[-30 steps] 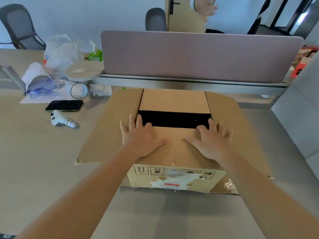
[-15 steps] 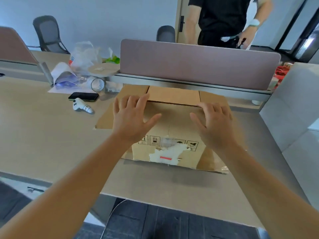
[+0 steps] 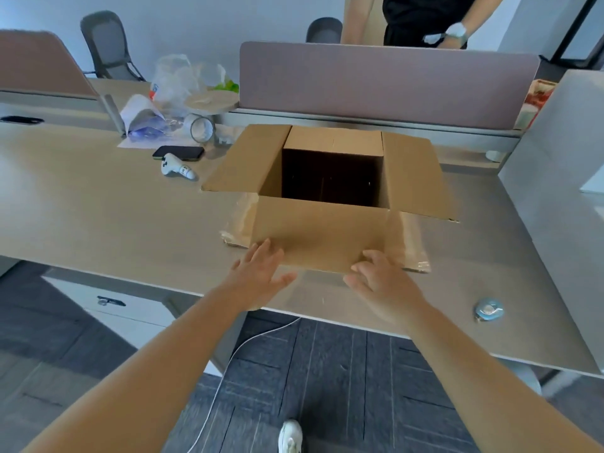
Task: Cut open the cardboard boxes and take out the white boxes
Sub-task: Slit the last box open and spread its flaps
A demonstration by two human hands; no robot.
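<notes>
Both hands, left hand [image 3: 261,276] and right hand [image 3: 385,286], spread wide and holding nothing, sit at the near flap of the cardboard box [image 3: 330,197], whose dark opening is straight ahead, maybe empty.

An office is showing itself here: a long pale desk [image 3: 98,204] is running under a padded divider screen [image 3: 385,83], with a second screen [image 3: 36,63] standing over the neighbouring desk on the left. Mesh-backed swivel chairs [image 3: 108,44] are waiting against the plain wall beyond, a locked drawer unit [image 3: 111,304] is sitting under the desk edge, and grey carpet tiles [image 3: 327,371] are covering the floor, with a white cable trailing across them. Desk clutter is lying about too, a phone [image 3: 178,153], loose papers [image 3: 137,109] and a tape roll [image 3: 488,309], while another person [image 3: 425,18] is standing behind the divider.
</notes>
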